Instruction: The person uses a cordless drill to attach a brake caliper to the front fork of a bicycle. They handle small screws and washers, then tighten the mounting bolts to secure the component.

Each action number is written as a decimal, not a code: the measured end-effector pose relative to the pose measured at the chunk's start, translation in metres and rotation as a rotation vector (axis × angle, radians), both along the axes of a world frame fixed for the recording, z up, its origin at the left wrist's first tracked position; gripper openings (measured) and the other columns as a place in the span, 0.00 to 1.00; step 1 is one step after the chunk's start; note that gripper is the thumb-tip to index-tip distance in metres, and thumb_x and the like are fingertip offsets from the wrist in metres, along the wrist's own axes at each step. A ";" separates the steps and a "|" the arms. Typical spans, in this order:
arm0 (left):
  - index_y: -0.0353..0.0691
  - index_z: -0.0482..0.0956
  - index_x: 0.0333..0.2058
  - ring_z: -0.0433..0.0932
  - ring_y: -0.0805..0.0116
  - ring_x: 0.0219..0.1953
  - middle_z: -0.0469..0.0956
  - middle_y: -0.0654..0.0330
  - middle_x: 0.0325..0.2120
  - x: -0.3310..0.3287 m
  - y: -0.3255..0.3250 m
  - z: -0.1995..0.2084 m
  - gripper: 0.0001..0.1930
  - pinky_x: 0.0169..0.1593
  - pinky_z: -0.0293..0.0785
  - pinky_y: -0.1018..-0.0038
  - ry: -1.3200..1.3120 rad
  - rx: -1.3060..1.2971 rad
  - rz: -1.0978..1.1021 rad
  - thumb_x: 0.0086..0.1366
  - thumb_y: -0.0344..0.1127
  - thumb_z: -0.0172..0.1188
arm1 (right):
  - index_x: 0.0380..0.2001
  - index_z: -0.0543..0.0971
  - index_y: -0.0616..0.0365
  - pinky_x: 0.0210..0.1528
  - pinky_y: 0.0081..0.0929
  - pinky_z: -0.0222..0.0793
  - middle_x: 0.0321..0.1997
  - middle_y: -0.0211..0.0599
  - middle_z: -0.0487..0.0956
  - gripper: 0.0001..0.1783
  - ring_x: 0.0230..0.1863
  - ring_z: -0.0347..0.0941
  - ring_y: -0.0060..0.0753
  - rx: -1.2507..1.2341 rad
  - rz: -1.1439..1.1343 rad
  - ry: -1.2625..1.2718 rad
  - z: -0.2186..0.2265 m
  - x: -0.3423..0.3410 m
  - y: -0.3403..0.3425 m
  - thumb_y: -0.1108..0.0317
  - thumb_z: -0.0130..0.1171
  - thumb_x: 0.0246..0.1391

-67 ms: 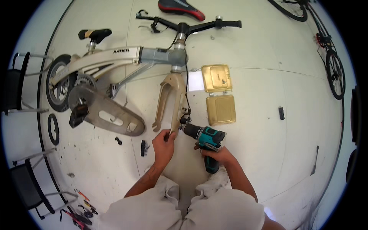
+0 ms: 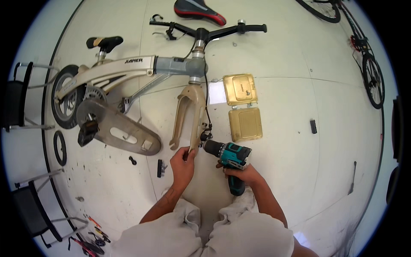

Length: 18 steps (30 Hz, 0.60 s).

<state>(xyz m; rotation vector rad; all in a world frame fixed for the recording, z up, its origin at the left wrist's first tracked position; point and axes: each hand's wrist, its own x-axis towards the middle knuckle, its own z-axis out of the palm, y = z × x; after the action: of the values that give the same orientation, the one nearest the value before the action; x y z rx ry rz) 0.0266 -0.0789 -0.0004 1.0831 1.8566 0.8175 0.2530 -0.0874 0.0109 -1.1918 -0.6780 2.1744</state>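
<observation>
Left hand: thumb and fingers were pinched together on the lower end of the beige fork, at the leg nearer the drill. Right hand: fingers were wrapped around the grip of a teal and black drill, its base sticking out below them. Drill nose pointed left and slightly up, just beside the fork end and right of the left fingertips; whether its tip touched anything, couldn't tell. A small dark brake part sat just above the drill nose and the left fingertips, on a black cable running up beside the fork.

Bike frame lay beyond the left fingers, stretching away to their left; handlebar was farthest up from them, with a loose black and red saddle past it. Brownish chain guard was left of the left fingers. Nearer, just left of that hand, lay a small black block with small bits beside it; a small black part was farther left. Two gold tray-like pieces lay above the right fingers, white sheet beside the upper one. Another black block lay well right of the right fingers.
</observation>
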 end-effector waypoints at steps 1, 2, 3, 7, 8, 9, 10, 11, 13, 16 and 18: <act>0.30 0.78 0.35 0.67 0.80 0.22 0.75 0.62 0.19 -0.001 -0.002 -0.004 0.08 0.29 0.67 0.79 -0.014 0.021 0.008 0.60 0.29 0.60 | 0.45 0.73 0.61 0.34 0.25 0.74 0.38 0.39 0.80 0.20 0.31 0.74 0.25 -0.028 -0.007 0.019 0.002 0.000 0.000 0.82 0.59 0.46; 0.30 0.78 0.36 0.68 0.80 0.22 0.75 0.63 0.19 -0.001 -0.001 -0.006 0.08 0.29 0.67 0.79 -0.029 0.041 0.017 0.61 0.30 0.60 | 0.45 0.74 0.62 0.33 0.26 0.74 0.37 0.40 0.80 0.21 0.30 0.74 0.26 -0.056 0.010 -0.001 0.007 0.001 0.005 0.83 0.59 0.45; 0.30 0.78 0.36 0.68 0.80 0.23 0.75 0.62 0.20 0.001 -0.002 -0.005 0.09 0.29 0.67 0.79 -0.045 0.050 0.011 0.61 0.30 0.60 | 0.45 0.73 0.62 0.32 0.26 0.74 0.37 0.40 0.80 0.21 0.30 0.74 0.26 -0.076 0.002 0.012 0.006 0.004 0.005 0.84 0.58 0.44; 0.30 0.78 0.38 0.69 0.79 0.24 0.75 0.61 0.21 0.001 -0.005 -0.009 0.09 0.30 0.67 0.80 -0.077 0.116 -0.005 0.61 0.29 0.59 | 0.43 0.74 0.61 0.32 0.24 0.73 0.35 0.38 0.80 0.19 0.29 0.74 0.26 -0.030 0.033 -0.076 0.015 0.004 0.002 0.80 0.60 0.44; 0.30 0.78 0.38 0.70 0.79 0.24 0.76 0.61 0.21 -0.002 -0.007 -0.012 0.09 0.30 0.67 0.80 -0.077 0.142 -0.007 0.61 0.29 0.59 | 0.43 0.74 0.61 0.33 0.24 0.73 0.34 0.38 0.80 0.19 0.29 0.75 0.26 0.040 0.043 -0.128 0.021 0.001 0.001 0.79 0.61 0.44; 0.29 0.78 0.38 0.70 0.79 0.23 0.76 0.61 0.21 -0.003 -0.008 -0.010 0.09 0.30 0.67 0.80 -0.077 0.139 -0.019 0.61 0.29 0.59 | 0.43 0.74 0.61 0.33 0.24 0.73 0.34 0.37 0.80 0.19 0.29 0.75 0.25 0.099 0.050 -0.179 0.023 0.000 -0.003 0.78 0.62 0.44; 0.29 0.78 0.38 0.70 0.79 0.23 0.76 0.61 0.21 -0.004 -0.006 -0.004 0.09 0.30 0.67 0.80 -0.077 0.136 -0.028 0.61 0.29 0.59 | 0.41 0.75 0.59 0.34 0.23 0.72 0.34 0.36 0.79 0.19 0.31 0.75 0.25 0.182 0.105 -0.224 0.022 0.004 -0.002 0.76 0.64 0.42; 0.29 0.78 0.38 0.70 0.78 0.23 0.76 0.61 0.21 -0.005 -0.007 -0.002 0.09 0.30 0.67 0.80 -0.077 0.133 -0.037 0.61 0.29 0.58 | 0.41 0.75 0.59 0.34 0.23 0.72 0.35 0.36 0.79 0.19 0.32 0.75 0.24 0.322 0.131 -0.291 0.015 0.005 -0.005 0.76 0.64 0.42; 0.29 0.78 0.38 0.69 0.78 0.23 0.76 0.60 0.21 -0.007 -0.009 -0.005 0.09 0.29 0.67 0.79 -0.118 0.117 -0.029 0.61 0.29 0.58 | 0.41 0.75 0.59 0.34 0.23 0.72 0.35 0.36 0.78 0.19 0.33 0.74 0.23 0.626 0.173 -0.423 0.004 0.005 -0.003 0.77 0.64 0.41; 0.29 0.78 0.37 0.69 0.79 0.22 0.75 0.60 0.20 -0.011 -0.007 -0.004 0.09 0.29 0.67 0.79 -0.139 0.091 -0.076 0.62 0.29 0.58 | 0.40 0.75 0.60 0.33 0.25 0.72 0.36 0.36 0.77 0.15 0.35 0.74 0.26 0.186 0.014 -0.171 0.004 -0.003 -0.015 0.78 0.62 0.46; 0.29 0.78 0.37 0.69 0.79 0.22 0.75 0.60 0.19 -0.014 -0.006 -0.002 0.09 0.28 0.67 0.79 -0.124 0.076 -0.115 0.62 0.29 0.58 | 0.39 0.75 0.61 0.31 0.25 0.72 0.35 0.34 0.77 0.12 0.32 0.74 0.26 -0.048 -0.084 -0.069 0.000 -0.012 -0.023 0.79 0.60 0.49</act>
<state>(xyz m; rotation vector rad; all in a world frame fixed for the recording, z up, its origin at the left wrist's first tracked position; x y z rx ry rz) 0.0131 -0.0849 -0.0026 1.1491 1.6560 0.8737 0.2409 -0.1100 0.0105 -1.3016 -0.5960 2.0992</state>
